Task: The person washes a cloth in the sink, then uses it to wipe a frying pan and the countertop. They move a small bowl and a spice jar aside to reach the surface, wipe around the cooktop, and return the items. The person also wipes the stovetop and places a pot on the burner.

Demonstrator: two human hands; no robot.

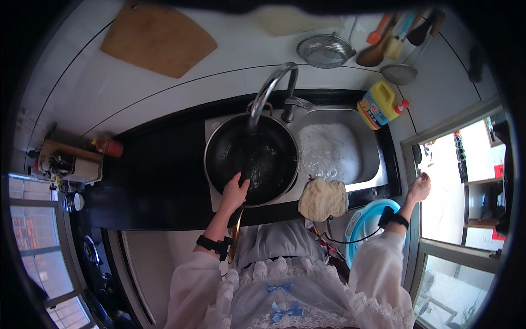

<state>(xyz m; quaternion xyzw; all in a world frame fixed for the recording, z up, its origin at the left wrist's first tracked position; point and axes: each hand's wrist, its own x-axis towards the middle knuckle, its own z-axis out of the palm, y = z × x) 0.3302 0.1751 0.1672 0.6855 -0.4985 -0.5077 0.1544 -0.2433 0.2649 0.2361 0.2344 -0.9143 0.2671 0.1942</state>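
Note:
A large black wok (246,156) sits over the left part of the steel sink, beneath the curved metal faucet (267,86), with some wet or sudsy spots inside. My left hand (235,192) is at the wok's near rim, fingers reaching over the inside; whether it grips the rim I cannot tell. My right hand (420,188) is raised at the far right, beside the window frame, fingers bent; whether it holds something small is unclear. Right of the wok, the sink basin (337,152) holds some foam and water. A beige cloth (323,200) drapes over the sink's front edge.
A yellow detergent bottle (379,105) stands behind the basin at right. Below my right hand is a light-blue plastic basin (356,230). Strainers (326,51) and wooden utensils hang on the wall; a cutting board (158,39) is at upper left. A red bottle (109,147) stands left.

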